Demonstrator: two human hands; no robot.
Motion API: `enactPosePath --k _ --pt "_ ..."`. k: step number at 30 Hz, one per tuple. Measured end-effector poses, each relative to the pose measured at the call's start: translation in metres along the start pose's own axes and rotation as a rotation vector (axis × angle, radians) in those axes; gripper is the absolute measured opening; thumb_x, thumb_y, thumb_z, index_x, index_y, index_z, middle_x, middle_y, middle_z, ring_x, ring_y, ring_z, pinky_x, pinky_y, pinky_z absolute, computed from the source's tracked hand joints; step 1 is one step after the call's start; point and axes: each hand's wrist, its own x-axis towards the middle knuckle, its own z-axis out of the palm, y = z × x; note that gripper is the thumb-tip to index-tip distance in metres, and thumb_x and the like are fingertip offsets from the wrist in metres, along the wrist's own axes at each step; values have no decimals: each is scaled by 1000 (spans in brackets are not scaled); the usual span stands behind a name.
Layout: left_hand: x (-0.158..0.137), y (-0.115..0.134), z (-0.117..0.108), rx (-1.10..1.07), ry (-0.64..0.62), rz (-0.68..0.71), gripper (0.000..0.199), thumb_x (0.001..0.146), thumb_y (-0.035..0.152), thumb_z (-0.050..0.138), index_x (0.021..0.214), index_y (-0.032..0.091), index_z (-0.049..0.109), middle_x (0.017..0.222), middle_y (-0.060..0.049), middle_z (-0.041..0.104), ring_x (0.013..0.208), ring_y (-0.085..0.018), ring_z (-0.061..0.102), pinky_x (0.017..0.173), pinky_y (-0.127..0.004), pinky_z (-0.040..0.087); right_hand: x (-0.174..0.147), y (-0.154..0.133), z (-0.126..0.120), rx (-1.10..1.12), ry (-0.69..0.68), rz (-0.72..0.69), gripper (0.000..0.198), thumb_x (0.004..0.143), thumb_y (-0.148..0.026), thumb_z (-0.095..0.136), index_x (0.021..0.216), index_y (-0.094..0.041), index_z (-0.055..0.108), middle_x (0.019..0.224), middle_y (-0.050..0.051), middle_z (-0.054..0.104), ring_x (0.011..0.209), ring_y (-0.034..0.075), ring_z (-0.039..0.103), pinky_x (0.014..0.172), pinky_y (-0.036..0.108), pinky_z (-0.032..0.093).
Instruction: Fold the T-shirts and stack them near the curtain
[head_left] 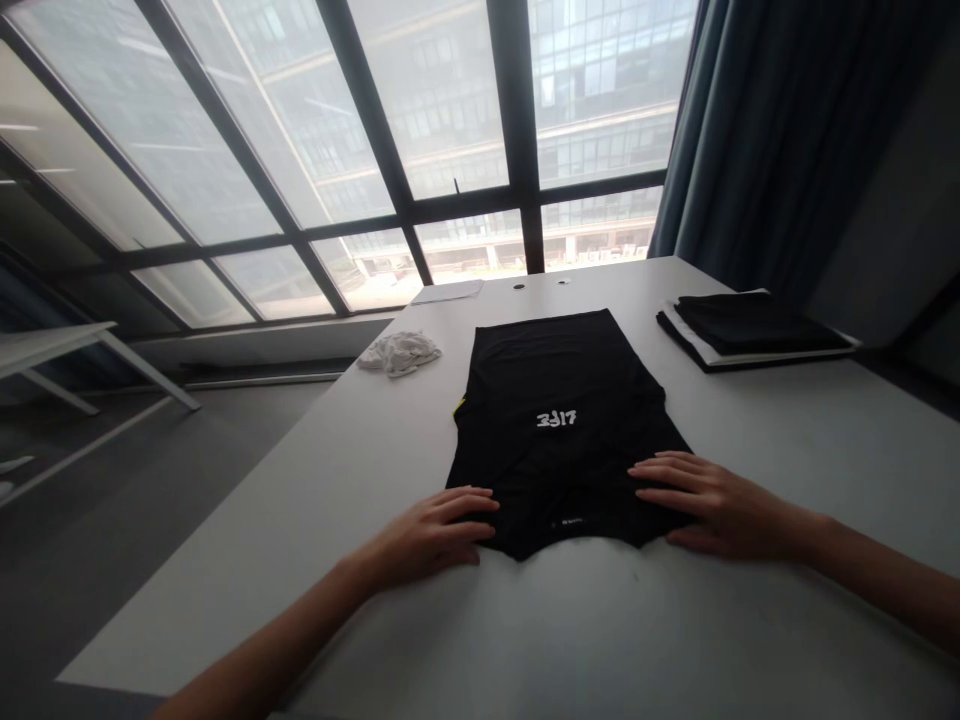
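A black sleeveless shirt (555, 370) lies spread flat on the white table (315, 500), its neckline toward me and its hem toward the window. White lettering sits upside down at its middle, and a bit of yellow shows at its left edge. My left hand (439, 535) rests on the shirt's near left corner, fingers stretched out. On the near right corner lies my right hand (709, 505), its fingers spread flat over the fabric. Neither hand grips the cloth.
A crumpled white cloth (400, 353) lies left of the shirt. Folded black and white garments (754, 325) are stacked at the right. Paper (450, 291) is at the far edge. Beyond are windows, a blue curtain (750, 140) and another table (56, 345).
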Motion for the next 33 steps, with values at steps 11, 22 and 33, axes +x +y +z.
enactPosePath --k 11,22,33 --pt "11 2 11 84 131 92 15 100 14 57 112 17 67 107 -11 72 103 -21 69 90 -31 58 0 -12 6 -77 57 -95 15 97 -10 56 94 -19 68 88 5 67 83 18 62 82 37 54" --pt "56 -43 -20 -98 338 -554 23 103 36 48 105 20 65 85 -2 70 73 -16 64 72 -27 51 57 20 -32 181 106 508 21 99 -30 46 96 -23 66 92 7 71 79 21 65 72 34 51" --pt "75 -106 -14 -39 210 -651 29 99 41 50 96 21 71 86 -4 73 74 -19 64 71 -28 45 84 88 -12 12 -109 802 23 95 -38 52 92 -24 70 89 5 74 76 22 67 63 31 44"
